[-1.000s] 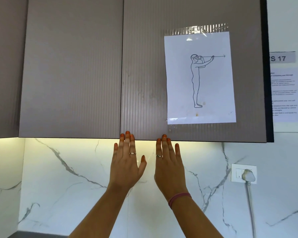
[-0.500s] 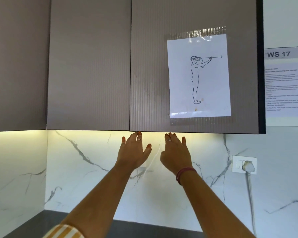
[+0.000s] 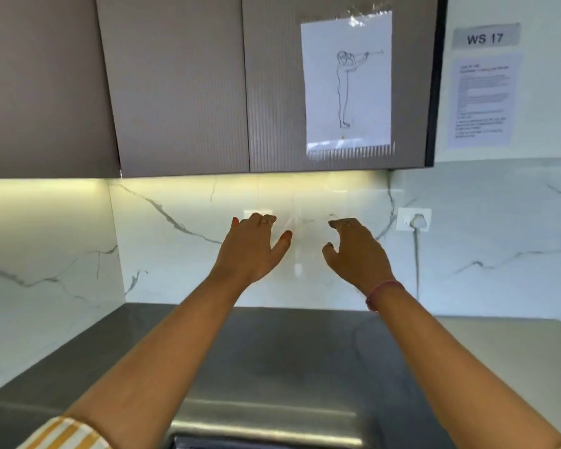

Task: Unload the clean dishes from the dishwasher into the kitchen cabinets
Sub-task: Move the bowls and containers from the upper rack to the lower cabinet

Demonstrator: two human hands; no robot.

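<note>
1. Left hand (image 3: pixel 251 251) empty, fingers loosely bent, held out in front of the marble backsplash (image 3: pixel 175 254).
2. Right hand (image 3: pixel 358 251) empty, fingers loosely curled, beside the left, not touching.
3. Cabinet doors (image 3: pixel 178 85) closed, above both hands.
4. Grey countertop (image 3: pixel 272 345) below the arms; no dishes visible.
</note>
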